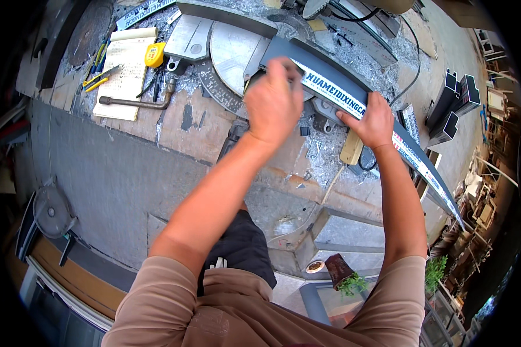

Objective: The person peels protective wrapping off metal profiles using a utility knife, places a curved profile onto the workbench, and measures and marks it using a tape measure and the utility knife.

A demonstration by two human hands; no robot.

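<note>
The profile (337,76) is a long dark grey bar. It lies slantwise on the saw base (231,55), and its far part reaches out past the right side of the worktop (179,127). By its look I judge it to be thin metal: rather light for its length, stiff along it, not fragile, but its painted faces can be scratched. The printed strip (330,91) on its side seems smooth, so fingers may slide there a little. As so much length hangs to the right, one should take hold near the middle, and keep the other end pressed down. The cut edges may be sharp.

The right grip (377,124) is closed around the profile, with the thumb on the near side and the fingers over the top; it is only as wide as the bar. The left grip (275,107) is blurred, its fingers bent, just beside the profile's left end. Whether it touches or holds something, I cannot tell.
</note>
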